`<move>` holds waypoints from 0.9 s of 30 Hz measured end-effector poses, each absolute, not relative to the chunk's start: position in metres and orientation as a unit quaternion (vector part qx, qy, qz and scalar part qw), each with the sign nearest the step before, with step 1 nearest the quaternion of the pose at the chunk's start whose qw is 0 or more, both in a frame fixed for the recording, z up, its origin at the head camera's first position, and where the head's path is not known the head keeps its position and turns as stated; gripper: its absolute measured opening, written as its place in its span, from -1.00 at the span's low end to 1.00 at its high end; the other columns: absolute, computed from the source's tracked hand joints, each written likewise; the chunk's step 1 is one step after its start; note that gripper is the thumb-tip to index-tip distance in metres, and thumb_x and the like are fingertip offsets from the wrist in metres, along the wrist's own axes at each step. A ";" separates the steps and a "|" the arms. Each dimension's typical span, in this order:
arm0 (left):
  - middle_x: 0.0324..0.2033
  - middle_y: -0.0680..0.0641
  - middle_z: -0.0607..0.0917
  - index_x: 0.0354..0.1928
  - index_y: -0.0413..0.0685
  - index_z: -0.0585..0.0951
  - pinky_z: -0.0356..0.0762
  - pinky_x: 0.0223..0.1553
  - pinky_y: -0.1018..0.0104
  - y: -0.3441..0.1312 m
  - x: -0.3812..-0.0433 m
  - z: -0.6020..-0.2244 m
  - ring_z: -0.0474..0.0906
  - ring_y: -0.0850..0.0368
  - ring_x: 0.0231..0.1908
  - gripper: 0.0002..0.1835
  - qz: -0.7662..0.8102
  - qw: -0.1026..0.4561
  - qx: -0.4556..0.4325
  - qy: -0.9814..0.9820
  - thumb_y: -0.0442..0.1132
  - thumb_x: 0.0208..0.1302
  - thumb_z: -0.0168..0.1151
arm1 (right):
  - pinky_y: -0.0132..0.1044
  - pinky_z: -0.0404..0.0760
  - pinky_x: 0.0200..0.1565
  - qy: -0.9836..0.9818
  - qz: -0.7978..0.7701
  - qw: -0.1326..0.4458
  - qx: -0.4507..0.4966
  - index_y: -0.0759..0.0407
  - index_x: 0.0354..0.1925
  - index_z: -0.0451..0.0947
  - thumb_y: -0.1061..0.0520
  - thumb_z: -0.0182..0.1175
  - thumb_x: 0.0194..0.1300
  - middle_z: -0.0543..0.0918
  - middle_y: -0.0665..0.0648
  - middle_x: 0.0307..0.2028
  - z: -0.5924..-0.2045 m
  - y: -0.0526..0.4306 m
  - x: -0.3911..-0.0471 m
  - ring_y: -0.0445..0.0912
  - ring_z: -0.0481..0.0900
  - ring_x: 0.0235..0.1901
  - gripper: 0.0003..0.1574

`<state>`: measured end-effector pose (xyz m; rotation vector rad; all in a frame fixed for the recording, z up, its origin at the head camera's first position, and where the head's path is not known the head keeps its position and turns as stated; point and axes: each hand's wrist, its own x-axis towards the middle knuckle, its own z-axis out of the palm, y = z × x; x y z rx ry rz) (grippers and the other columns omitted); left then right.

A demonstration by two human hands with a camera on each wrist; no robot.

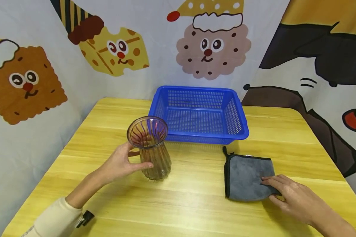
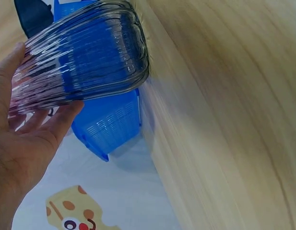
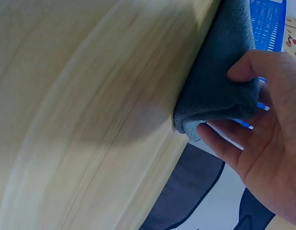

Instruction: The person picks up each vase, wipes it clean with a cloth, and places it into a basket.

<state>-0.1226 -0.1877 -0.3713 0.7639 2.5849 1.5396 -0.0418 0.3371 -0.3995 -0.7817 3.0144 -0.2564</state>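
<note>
In the head view, a ribbed, clear glass vase [image 1: 158, 161] with a flared, purple-tinted rim stands on the table left of centre, tilted slightly. My left hand [image 1: 120, 164] grips it from the left, thumb across the near side and fingers behind the glass. The left wrist view shows the ribbed vase [image 2: 97, 55] between thumb and fingers. To the right lies a folded grey towel [image 1: 247, 177] with black edging and a hanging loop. My right hand [image 1: 295, 199] pinches its lower right corner, seen also on the towel [image 3: 217, 76] in the right wrist view.
A blue plastic basket [image 1: 195, 120] with perforated sides stands behind the vase, at the back of the wood-grain table [image 1: 195, 204]. A cartoon-printed cloth [image 1: 160, 49] hangs around the table's far and side edges. A small black clip [image 1: 86, 218] sits by the left sleeve.
</note>
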 end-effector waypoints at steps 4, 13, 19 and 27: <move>0.27 -0.13 0.52 0.46 -0.08 0.31 0.61 0.14 -0.04 -0.187 -0.123 -0.371 0.43 -0.14 0.28 -0.04 0.496 0.017 0.244 0.833 -0.21 0.05 0.64 | 0.08 0.73 -0.13 0.964 -0.095 0.005 -0.247 0.07 -0.03 0.70 0.08 0.50 0.16 0.69 0.01 -0.08 -0.398 0.333 -0.044 0.06 0.67 -0.09 -0.61; 0.27 -0.11 0.54 0.46 -0.08 0.32 0.61 0.15 -0.05 -0.187 -0.123 -0.371 0.44 -0.12 0.28 -0.06 0.498 0.019 0.245 0.832 -0.22 0.06 0.63 | -0.10 0.72 -0.25 0.937 -0.091 -0.073 -0.331 -0.01 -0.09 0.72 -0.07 0.62 -0.03 0.59 -0.18 -0.13 -0.412 0.325 -0.043 -0.18 0.57 -0.19 -0.49; 0.28 -0.08 0.53 0.47 -0.04 0.31 0.62 0.14 -0.04 -0.188 -0.125 -0.368 0.45 -0.10 0.27 -0.05 0.497 0.006 0.255 0.829 -0.23 0.06 0.63 | -0.09 0.72 -0.24 0.932 -0.055 -0.022 -0.357 0.11 -0.02 0.73 -0.10 0.64 -0.13 0.52 -0.10 -0.07 -0.412 0.323 -0.041 -0.15 0.49 -0.17 -0.32; 0.27 -0.08 0.55 0.44 -0.06 0.33 0.59 0.16 -0.04 -0.186 -0.121 -0.374 0.49 -0.11 0.24 -0.11 0.502 0.018 0.259 0.825 -0.20 0.10 0.61 | -0.06 0.74 -0.24 0.959 -0.039 0.011 -0.279 0.02 -0.08 0.74 -0.05 0.60 -0.03 0.57 -0.12 -0.13 -0.411 0.321 -0.032 -0.06 0.59 -0.17 -0.50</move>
